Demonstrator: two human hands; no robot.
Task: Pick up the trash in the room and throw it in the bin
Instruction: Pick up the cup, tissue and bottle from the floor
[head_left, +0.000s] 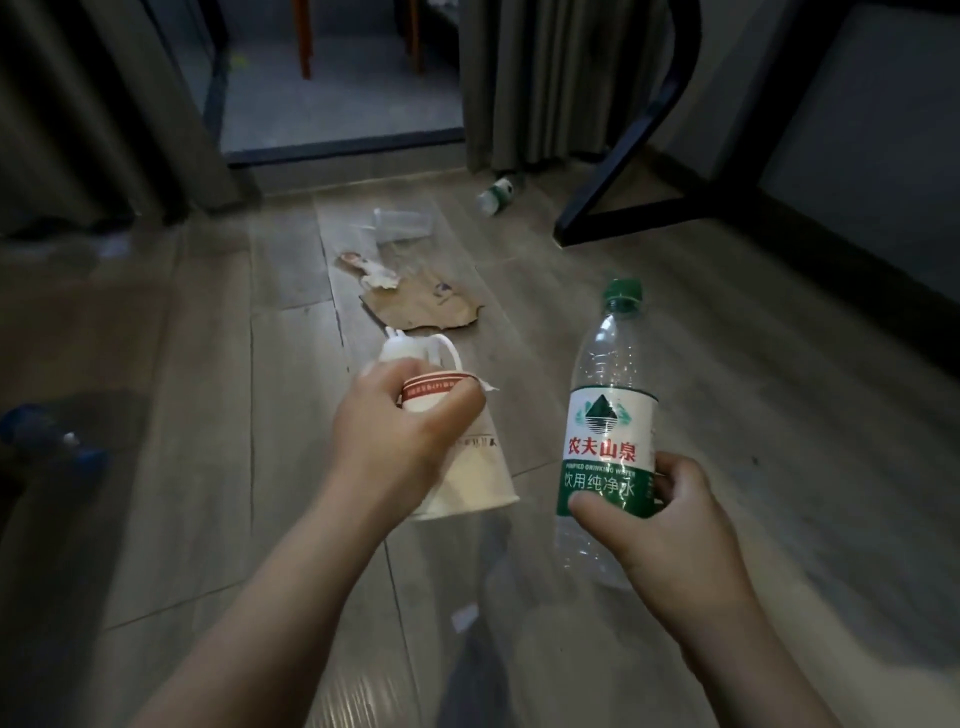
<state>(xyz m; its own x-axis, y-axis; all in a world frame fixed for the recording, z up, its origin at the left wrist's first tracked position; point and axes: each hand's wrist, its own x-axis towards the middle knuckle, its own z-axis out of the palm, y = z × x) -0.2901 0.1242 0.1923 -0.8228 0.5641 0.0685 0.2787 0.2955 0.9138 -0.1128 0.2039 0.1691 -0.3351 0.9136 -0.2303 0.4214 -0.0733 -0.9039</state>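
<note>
Head camera looks down at a wooden floor (753, 415). My left hand (405, 431) curls round the red-banded top of a white paper cup (467, 478). My right hand (670, 525) grips a clear, green-capped water bottle (608, 431) low on its label, nearly upright. Farther along the floor lie torn cardboard (426, 306), a clear plastic cup (402, 226), and another bottle (496, 195) beside the curtain (545, 78).

cup (467, 467) left of bottle (610, 431) — cardboard (426, 304) behind

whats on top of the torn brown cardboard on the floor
A crumpled white wrapper lies on the far left corner of the cardboard. Anything beneath it is hidden.
</note>
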